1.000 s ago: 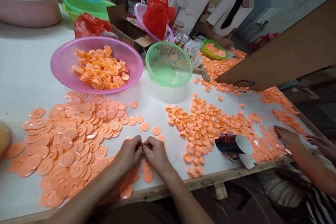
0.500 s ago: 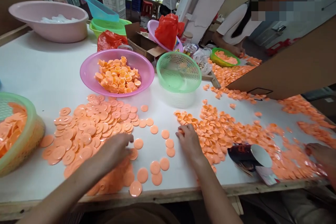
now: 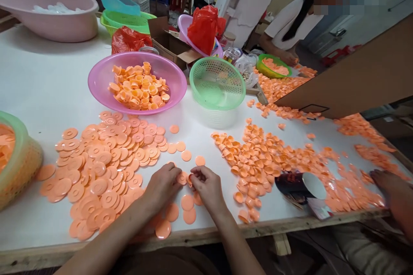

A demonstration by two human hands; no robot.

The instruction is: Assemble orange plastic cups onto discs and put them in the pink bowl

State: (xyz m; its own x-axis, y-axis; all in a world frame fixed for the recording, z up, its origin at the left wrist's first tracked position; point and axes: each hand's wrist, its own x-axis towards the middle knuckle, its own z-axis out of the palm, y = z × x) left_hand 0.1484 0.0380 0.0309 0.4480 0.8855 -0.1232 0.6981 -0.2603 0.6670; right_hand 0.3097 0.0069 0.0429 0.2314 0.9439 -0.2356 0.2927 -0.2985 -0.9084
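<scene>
My left hand [image 3: 166,181] pinches one orange disc [image 3: 182,178]; my right hand [image 3: 207,187], just beside it, pinches one small cup [image 3: 190,179], partly hidden. I count one pile of discs [image 3: 103,167] left of the left hand, one heap of cups [image 3: 260,154] right of the right, and, directly beyond both, one magenta basin [image 3: 100,84] and one green colander [image 3: 211,98].

On table [image 3: 41,86]: disc pile [image 3: 100,167] L of person's L hand [image 3: 164,184], cup pile [image 3: 254,150] R of R hand [image 3: 206,185]. Behind disc pile, basin [image 3: 98,79] w/ cup pcs [image 3: 138,88] in it; colander [image 3: 213,92] just R. Basket [image 3: 29,159] far L. Carton [image 3: 166,52] behind basin.
</scene>
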